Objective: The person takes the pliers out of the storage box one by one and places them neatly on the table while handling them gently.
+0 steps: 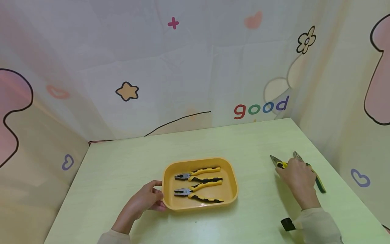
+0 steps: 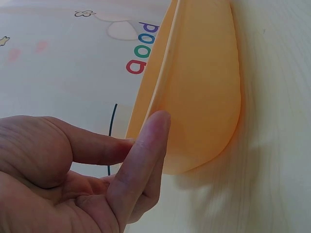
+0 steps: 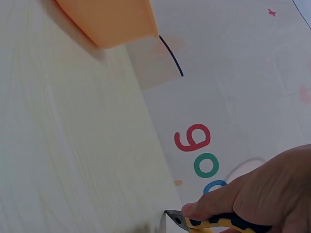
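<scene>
My left hand [image 1: 143, 200] pinches the rim of a yellow-orange plastic tray [image 1: 199, 207] at its left end; in the left wrist view the thumb and fingers [image 2: 146, 160] grip that edge. Two combination pliers lie in the tray, an upper pair [image 1: 199, 172] and a lower pair [image 1: 195, 189], with yellow and black handles and heads facing left. On the right, my right hand [image 1: 298, 181] grips long-nose pliers [image 1: 276, 162], their pointed tip facing up and left. Other pliers with a green handle [image 1: 319, 183] lie beside and partly under this hand.
The pale green table [image 1: 256, 145] is bounded by printed curtains [image 1: 189, 74] behind and at both sides. A black piece [image 1: 287, 224] juts out beside the right sleeve.
</scene>
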